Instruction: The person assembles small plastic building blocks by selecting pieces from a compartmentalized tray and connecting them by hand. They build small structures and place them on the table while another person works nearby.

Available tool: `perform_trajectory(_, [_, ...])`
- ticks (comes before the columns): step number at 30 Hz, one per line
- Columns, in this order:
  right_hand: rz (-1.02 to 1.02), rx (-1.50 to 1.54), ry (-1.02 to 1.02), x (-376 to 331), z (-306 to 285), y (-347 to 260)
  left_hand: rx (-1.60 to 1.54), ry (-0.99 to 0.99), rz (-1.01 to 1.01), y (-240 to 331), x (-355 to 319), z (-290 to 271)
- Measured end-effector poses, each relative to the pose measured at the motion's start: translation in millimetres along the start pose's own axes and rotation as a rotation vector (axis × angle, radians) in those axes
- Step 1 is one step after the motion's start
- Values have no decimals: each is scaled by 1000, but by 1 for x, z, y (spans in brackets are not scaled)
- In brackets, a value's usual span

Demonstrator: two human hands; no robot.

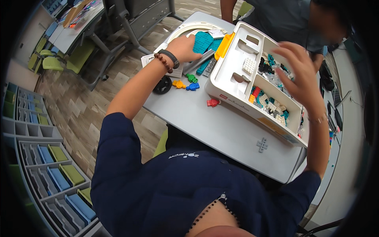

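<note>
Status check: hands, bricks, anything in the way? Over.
Left hand at grey bars, grip unclear. Right hand open, seen over white box. Loose bricks inside, partly hidden by that hand. Red figure beside box.

Upper left: cluttered white table (58,38), green chairs (80,57). Top, left of centre: grey panel on legs (146,19). Left: wood-look floor (73,104). Lower left: grey shelf unit (37,138), blue trays (79,206), green trays (72,175). Upper right: person in dark grey top (278,25).
</note>
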State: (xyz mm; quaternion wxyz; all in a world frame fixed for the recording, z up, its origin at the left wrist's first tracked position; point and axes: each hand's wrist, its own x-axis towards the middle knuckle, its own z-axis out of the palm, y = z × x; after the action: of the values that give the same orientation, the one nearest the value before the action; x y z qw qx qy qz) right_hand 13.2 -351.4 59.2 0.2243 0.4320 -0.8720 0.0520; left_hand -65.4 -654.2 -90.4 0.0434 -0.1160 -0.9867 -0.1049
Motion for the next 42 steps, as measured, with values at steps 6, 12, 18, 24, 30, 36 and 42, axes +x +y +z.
perform_trajectory(6, [-92,-5,-248,96,101,21,-76,9,-71,-3,-1,-7])
perform_trajectory(12, [139,41,-577,161,186,60,-82,113,-53,1,-8,-5])
perform_trajectory(18, [338,28,-703,169,212,60,-57,103,-2,8,-8,0])
perform_trajectory(24, [360,178,-599,176,233,59,-150,197,51,6,-9,1])
perform_trajectory(30, [444,195,-582,171,232,57,-172,191,5,17,-11,-7])
perform_trajectory(36, [472,195,-564,169,232,57,-156,151,-50,14,-11,-17])
perform_trajectory(42, [476,185,-405,172,219,60,-532,82,-166,-29,-7,-34])
